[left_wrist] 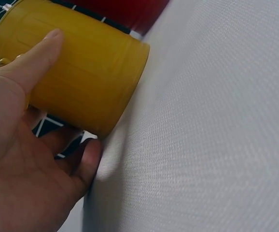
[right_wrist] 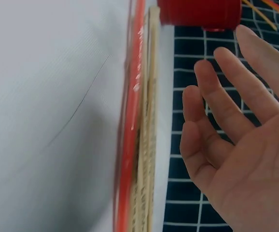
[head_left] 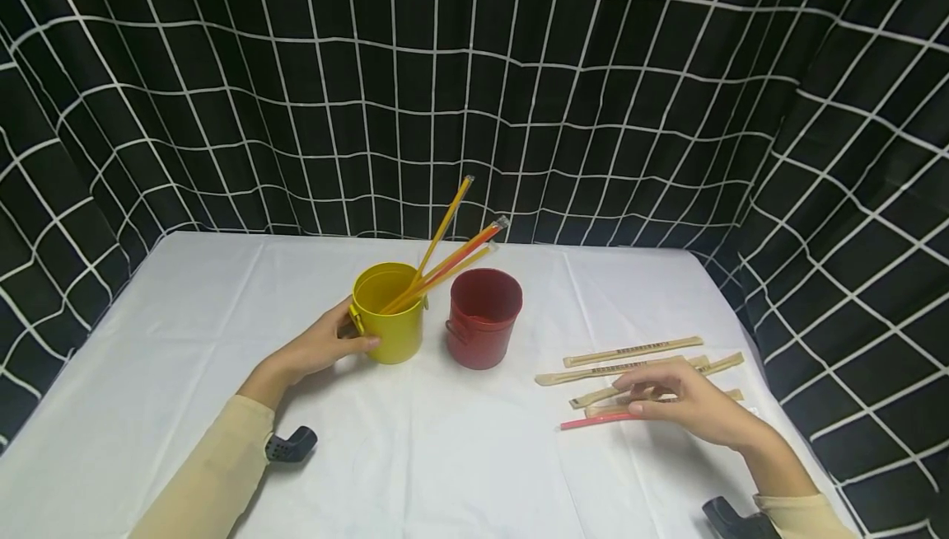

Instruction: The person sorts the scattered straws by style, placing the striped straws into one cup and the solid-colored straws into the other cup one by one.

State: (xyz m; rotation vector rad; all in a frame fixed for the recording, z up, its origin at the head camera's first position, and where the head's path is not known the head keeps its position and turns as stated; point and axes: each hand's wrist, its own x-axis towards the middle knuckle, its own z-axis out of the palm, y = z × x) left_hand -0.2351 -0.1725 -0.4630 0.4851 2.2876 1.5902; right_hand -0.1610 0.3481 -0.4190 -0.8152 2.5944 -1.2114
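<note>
My left hand (head_left: 319, 347) holds the small yellow bucket (head_left: 398, 338) by its left side, thumb across the front and the other fingers behind it. Several wrapped yellow and orange straws (head_left: 446, 265) lean out of that bucket toward the right. In the left wrist view, the bucket's base (left_wrist: 122, 82) meets the white cloth. Over on the right, my right hand (head_left: 689, 407) hovers above a red-pink straw (head_left: 589, 423) and several paper-wrapped straws (head_left: 633, 351). Its fingers are loosely bent and grip nothing; the right wrist view shows the red straw (right_wrist: 133, 96) lying apart from the palm.
A red bucket (head_left: 483, 339) stands upright just right of the yellow one, with a small gap between them. White cloth (head_left: 474, 456) covers the table. Black curtains with a white grid (head_left: 445, 94) hang behind it and along both sides.
</note>
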